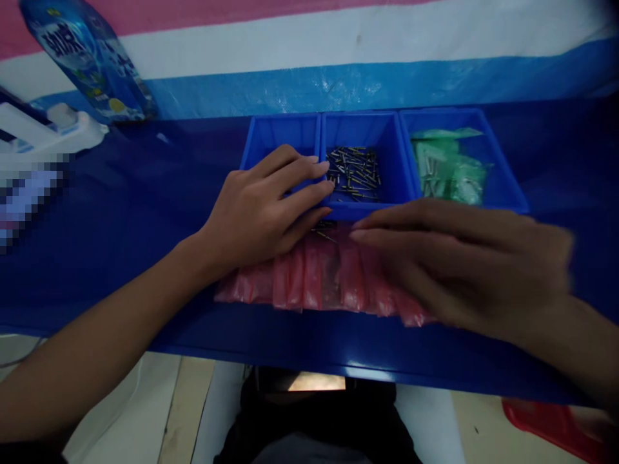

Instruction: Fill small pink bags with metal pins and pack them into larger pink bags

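A row of small red plastic bags (333, 280) lies overlapping near the front edge of the blue table (145, 212). My left hand (265, 206) rests flat on the left end of the row, fingers stretched toward a few loose screws (325, 227) at the bags' tops. My right hand (464, 264) lies over the right end of the row, fingers extended and together, slightly blurred. Just behind stand three blue bins: the left bin (271, 132) mostly hidden by my left hand, the middle bin (391, 154) holding dark screws (355, 173), the right bin (505, 180) holding green bags (449, 171).
A blue detergent bottle (89, 58) leans at the back left beside a white device (53, 129). A striped tarp (367, 58) hangs behind the table. A red object (546, 422) lies on the floor at lower right.
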Action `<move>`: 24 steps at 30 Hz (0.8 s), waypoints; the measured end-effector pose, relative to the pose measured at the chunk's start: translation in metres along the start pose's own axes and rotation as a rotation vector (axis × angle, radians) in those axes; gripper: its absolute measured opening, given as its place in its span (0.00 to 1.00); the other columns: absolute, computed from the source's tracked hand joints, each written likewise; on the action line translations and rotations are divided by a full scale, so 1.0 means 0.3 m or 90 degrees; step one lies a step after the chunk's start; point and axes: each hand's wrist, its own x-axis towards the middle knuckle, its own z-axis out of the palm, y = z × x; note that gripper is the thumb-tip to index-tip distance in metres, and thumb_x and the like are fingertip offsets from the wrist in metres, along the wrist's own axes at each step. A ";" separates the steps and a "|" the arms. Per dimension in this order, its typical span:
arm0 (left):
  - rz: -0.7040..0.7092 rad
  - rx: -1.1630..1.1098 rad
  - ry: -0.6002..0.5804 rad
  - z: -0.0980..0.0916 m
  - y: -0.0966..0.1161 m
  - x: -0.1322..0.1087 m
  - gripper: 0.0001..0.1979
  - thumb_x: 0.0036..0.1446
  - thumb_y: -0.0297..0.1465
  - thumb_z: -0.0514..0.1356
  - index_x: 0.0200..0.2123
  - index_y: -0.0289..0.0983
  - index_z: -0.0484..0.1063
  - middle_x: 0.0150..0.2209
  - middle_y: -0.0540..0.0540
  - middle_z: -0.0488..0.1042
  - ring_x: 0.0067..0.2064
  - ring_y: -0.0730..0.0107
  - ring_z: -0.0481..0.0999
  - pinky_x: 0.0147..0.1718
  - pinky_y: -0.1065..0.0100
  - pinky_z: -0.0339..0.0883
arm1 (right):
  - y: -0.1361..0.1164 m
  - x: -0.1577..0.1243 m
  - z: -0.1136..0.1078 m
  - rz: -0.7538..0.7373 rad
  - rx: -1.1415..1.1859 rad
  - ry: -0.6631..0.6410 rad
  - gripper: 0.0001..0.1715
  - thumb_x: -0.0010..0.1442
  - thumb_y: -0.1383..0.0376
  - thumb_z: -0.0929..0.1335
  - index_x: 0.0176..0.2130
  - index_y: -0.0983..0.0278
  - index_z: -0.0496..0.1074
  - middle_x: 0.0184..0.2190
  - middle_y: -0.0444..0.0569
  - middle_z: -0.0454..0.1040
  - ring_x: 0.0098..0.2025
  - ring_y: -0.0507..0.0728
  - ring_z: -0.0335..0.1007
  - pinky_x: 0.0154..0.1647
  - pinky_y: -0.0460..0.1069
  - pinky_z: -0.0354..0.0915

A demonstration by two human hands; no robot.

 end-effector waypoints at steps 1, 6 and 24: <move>0.008 0.004 0.009 0.001 -0.001 0.001 0.16 0.80 0.36 0.66 0.63 0.37 0.75 0.62 0.39 0.85 0.60 0.48 0.87 0.46 0.55 0.87 | 0.009 -0.001 0.016 -0.056 -0.017 -0.014 0.13 0.76 0.71 0.71 0.56 0.62 0.83 0.55 0.53 0.87 0.49 0.60 0.87 0.45 0.55 0.84; -0.003 0.001 0.010 0.003 -0.003 0.000 0.15 0.80 0.36 0.64 0.63 0.39 0.75 0.62 0.39 0.85 0.61 0.49 0.86 0.49 0.54 0.86 | 0.030 -0.005 0.079 -0.106 -0.024 -0.110 0.17 0.80 0.69 0.67 0.59 0.65 0.84 0.60 0.55 0.86 0.51 0.63 0.84 0.48 0.59 0.84; 0.008 0.000 0.004 0.000 -0.008 -0.002 0.16 0.81 0.39 0.65 0.64 0.39 0.74 0.63 0.39 0.84 0.60 0.50 0.87 0.45 0.55 0.86 | -0.039 0.027 0.027 0.071 0.183 0.078 0.07 0.74 0.70 0.76 0.50 0.58 0.83 0.46 0.47 0.83 0.49 0.56 0.82 0.50 0.54 0.80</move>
